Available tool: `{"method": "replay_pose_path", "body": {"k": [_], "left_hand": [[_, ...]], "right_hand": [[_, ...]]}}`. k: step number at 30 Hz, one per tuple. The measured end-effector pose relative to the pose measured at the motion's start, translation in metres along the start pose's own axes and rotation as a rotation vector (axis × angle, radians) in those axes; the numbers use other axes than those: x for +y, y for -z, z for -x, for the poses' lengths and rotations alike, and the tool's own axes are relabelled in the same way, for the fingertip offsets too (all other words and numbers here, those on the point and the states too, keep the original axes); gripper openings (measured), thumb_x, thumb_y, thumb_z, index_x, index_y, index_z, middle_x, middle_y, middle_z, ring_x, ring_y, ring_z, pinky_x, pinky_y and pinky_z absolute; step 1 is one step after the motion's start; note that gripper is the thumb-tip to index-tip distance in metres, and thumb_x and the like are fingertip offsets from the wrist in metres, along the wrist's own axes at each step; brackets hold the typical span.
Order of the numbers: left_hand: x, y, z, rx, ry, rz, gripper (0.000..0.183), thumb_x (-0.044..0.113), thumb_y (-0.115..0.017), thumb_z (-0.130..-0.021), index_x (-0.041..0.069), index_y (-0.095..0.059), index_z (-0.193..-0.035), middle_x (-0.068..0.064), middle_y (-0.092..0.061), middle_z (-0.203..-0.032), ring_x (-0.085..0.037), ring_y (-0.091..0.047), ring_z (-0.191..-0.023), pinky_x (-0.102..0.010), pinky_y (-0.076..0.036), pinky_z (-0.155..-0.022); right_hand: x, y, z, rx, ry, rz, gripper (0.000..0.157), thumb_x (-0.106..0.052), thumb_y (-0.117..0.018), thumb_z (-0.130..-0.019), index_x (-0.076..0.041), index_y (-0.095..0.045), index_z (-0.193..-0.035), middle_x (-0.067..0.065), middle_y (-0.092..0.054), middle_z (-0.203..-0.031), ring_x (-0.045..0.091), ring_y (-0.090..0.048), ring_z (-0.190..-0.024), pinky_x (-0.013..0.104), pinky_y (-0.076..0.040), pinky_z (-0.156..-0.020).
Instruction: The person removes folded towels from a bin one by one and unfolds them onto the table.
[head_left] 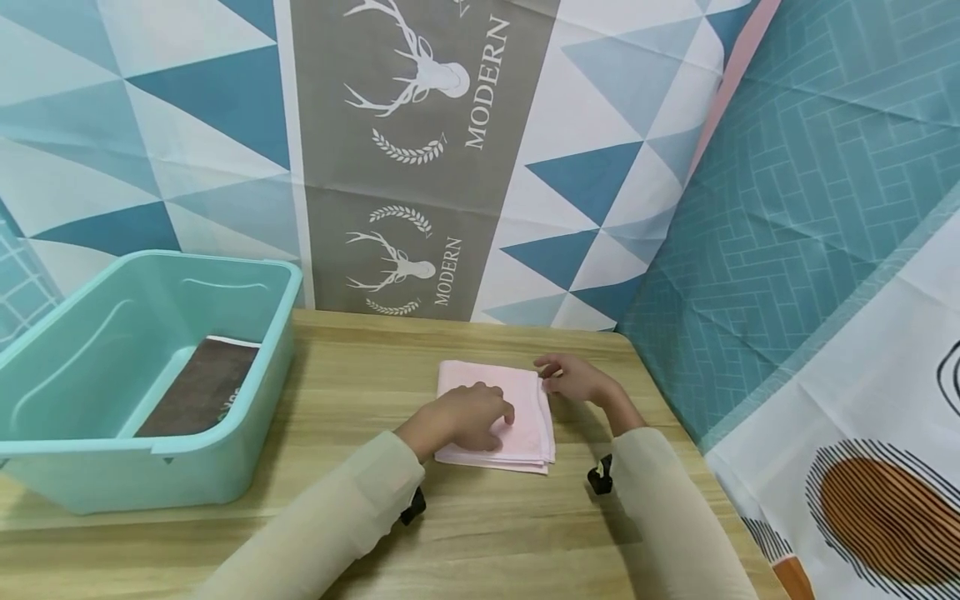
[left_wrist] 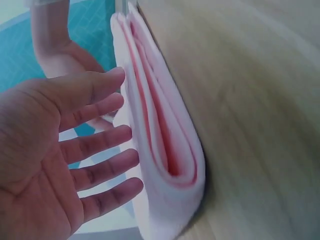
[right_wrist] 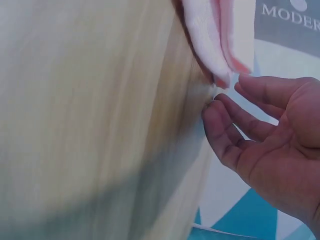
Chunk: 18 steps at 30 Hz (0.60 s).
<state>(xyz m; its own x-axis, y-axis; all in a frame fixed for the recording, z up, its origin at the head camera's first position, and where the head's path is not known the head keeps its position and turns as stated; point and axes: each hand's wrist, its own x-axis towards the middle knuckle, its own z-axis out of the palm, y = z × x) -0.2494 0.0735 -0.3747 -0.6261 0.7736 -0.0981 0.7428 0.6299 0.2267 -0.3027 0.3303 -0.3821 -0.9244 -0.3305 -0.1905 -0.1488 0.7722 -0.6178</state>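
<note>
A folded pink towel [head_left: 517,417] lies flat on the wooden table, its stacked layers visible from the side in the left wrist view. Over its top is my left hand [head_left: 468,419], whose spread fingers [left_wrist: 107,165] reach the upper face; whether they touch or hover just above, I cannot tell. Beside the towel's far right corner is my right hand [head_left: 577,379], with loosely bent fingers and thumb. In the right wrist view its fingertips [right_wrist: 215,112] sit close to the towel's corner, and no cloth shows pinched between them.
A teal plastic bin [head_left: 258,400] stands on the left of the table [head_left: 352,358], with a folded dark brown cloth [head_left: 202,387] inside. Patterned fabric [head_left: 405,183] hangs behind the table and along its right side. Small black devices [head_left: 600,477] are worn at both wrists.
</note>
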Motion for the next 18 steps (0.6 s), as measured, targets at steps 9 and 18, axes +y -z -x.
{"method": "replay_pose_path", "body": {"k": [9,18], "left_hand": [[0.013,-0.008,-0.008,0.007,-0.022,-0.029,0.046,0.038,-0.086,-0.083,0.025,-0.072,-0.125,0.003,-0.063,-0.118,-0.021,-0.057,-0.108,-0.042,-0.052,-0.089],[0.020,-0.010,-0.010,-0.014,0.012,-0.063,0.055,0.046,-0.090,-0.076,0.028,-0.070,-0.124,0.005,-0.060,-0.120,-0.019,-0.053,-0.105,-0.042,-0.051,-0.088]], "right_hand": [[0.005,0.000,-0.009,-0.057,0.017,-0.102,0.040,0.004,-0.058,-0.097,0.008,-0.057,-0.137,0.021,-0.061,-0.118,0.031,-0.057,-0.101,0.043,-0.054,-0.085],[0.008,0.002,-0.010,-0.124,-0.039,-0.209,0.021,0.004,-0.058,-0.097,0.007,-0.064,-0.117,0.009,-0.061,-0.088,0.022,-0.054,-0.075,0.034,-0.047,-0.071]]}}
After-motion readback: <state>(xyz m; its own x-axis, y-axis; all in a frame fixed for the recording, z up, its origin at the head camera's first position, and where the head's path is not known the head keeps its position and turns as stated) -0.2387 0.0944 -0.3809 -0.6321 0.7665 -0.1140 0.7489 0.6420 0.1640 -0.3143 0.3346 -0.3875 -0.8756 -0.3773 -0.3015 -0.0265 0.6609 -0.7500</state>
